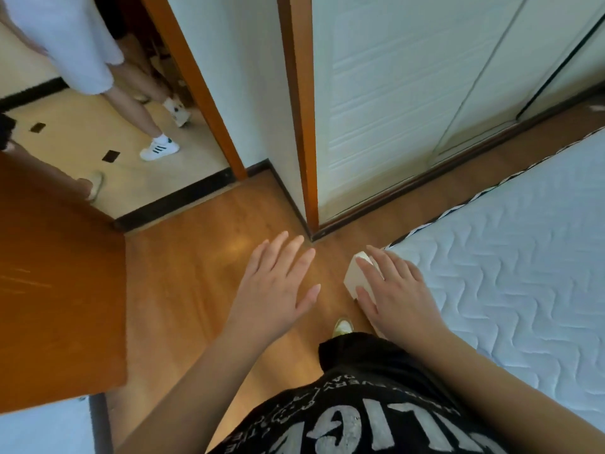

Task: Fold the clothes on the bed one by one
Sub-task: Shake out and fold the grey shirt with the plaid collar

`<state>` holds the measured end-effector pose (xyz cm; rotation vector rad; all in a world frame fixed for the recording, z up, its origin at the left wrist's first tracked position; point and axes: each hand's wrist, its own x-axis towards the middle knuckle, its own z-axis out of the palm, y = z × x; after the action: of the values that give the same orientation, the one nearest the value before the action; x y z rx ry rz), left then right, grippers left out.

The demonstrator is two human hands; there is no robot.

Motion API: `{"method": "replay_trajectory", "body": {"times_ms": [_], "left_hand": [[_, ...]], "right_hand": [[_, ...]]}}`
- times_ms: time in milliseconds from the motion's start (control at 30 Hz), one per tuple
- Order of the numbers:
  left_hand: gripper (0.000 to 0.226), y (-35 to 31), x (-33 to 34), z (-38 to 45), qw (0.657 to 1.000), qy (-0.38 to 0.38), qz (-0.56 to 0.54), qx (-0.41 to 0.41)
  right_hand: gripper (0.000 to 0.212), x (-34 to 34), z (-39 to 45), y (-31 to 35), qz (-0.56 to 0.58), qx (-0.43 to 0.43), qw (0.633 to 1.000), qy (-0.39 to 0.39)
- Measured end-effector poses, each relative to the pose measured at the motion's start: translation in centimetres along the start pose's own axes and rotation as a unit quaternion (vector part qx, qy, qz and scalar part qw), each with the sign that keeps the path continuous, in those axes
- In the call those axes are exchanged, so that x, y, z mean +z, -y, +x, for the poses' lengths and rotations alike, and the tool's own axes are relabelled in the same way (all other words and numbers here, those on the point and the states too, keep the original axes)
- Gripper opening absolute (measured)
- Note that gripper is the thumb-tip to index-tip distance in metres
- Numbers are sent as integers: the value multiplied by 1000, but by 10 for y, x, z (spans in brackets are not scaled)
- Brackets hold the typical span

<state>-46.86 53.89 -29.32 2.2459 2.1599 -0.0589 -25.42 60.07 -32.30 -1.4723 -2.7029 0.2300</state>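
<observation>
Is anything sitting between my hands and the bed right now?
Nothing visible does. The left hand is spread open over bare wooden floor, and the right hand is already at the mattress corner, over a small white block. No clothes show on the visible mattress.

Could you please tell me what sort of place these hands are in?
Most likely a home bedroom: a bare quilted mattress at right, white wardrobe doors along the wall, wood flooring, and a doorway onto a tiled hall.
</observation>
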Motion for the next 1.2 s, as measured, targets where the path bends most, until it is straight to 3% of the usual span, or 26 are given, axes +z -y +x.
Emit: {"method": "replay_trajectory", "body": {"times_ms": [233, 433, 700, 1033, 1200], "left_hand": [[51, -4, -18, 114, 1000, 7, 18, 25], [53, 2, -24, 203, 996, 6, 14, 91], [52, 40, -18, 312, 981, 20, 16, 192], [56, 70, -26, 430, 940, 58, 16, 337], [50, 47, -28, 468, 933, 32, 8, 359]], "right_hand": [[47, -17, 83, -58, 11, 56, 998, 21], [43, -18, 136, -81, 17, 90, 994, -65], [48, -8, 212, -99, 1, 160, 983, -87], [47, -16, 289, -108, -4, 308, 949, -73], [47, -32, 294, -136, 23, 400, 913, -80]]}}
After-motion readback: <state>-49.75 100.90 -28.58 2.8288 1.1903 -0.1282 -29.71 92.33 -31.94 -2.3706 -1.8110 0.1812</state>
